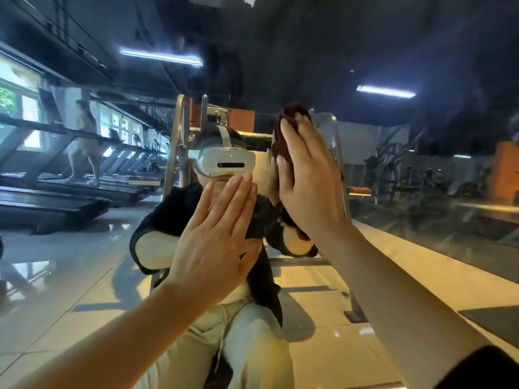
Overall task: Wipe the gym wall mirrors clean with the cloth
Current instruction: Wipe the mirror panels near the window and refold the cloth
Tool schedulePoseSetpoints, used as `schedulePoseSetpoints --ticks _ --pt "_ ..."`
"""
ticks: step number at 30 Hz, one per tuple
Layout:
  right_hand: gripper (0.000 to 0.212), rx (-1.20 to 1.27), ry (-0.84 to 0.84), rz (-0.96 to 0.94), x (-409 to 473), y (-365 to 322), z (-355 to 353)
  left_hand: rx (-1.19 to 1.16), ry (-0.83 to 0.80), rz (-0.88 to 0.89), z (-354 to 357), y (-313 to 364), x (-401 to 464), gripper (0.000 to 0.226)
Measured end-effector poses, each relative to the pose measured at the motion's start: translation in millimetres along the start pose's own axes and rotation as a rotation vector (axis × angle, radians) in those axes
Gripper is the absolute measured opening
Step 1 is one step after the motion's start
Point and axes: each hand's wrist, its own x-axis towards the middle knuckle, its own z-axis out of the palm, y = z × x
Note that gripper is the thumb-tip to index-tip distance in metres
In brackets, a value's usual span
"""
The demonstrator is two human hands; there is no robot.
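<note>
The wall mirror (379, 46) fills the view and reflects the gym and the person wearing a white headset. My right hand (309, 181) presses a dark maroon cloth (283, 141) flat against the glass with straight fingers; the cloth shows above and to the left of the palm. My left hand (219, 240) lies flat on the mirror, lower and to the left, fingers straight and together, holding nothing.
In the reflection a row of treadmills (56, 197) runs along the left with a person walking on one. Weight machines (421, 169) stand at the right. A metal frame rack (182, 130) rises behind the reflected person. Glossy floor tiles (70, 262) spread below.
</note>
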Motion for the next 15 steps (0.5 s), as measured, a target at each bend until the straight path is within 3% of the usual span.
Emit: schedulePoseSetpoints --ticks 2,8,11,15 --pt "0.045 -0.009 0.001 -0.010 -12.4 -1.7 0.7 -0.006 0.018 0.007 0.7 -0.9 0.3 0.071" --pt "0.038 -0.081 -0.227 -0.198 -149.5 17.2 -20.7 -0.033 0.053 -0.001 3.2 0.1 -0.3 0.072" --pt "0.044 -0.040 -0.225 -0.167 -116.2 16.9 -15.7 -0.027 0.072 0.019 1.9 -0.1 0.6 0.073" --pt "0.044 -0.029 -0.045 -0.025 -24.8 -2.0 -2.1 -0.026 0.075 0.039 -3.9 -4.3 1.1 0.073"
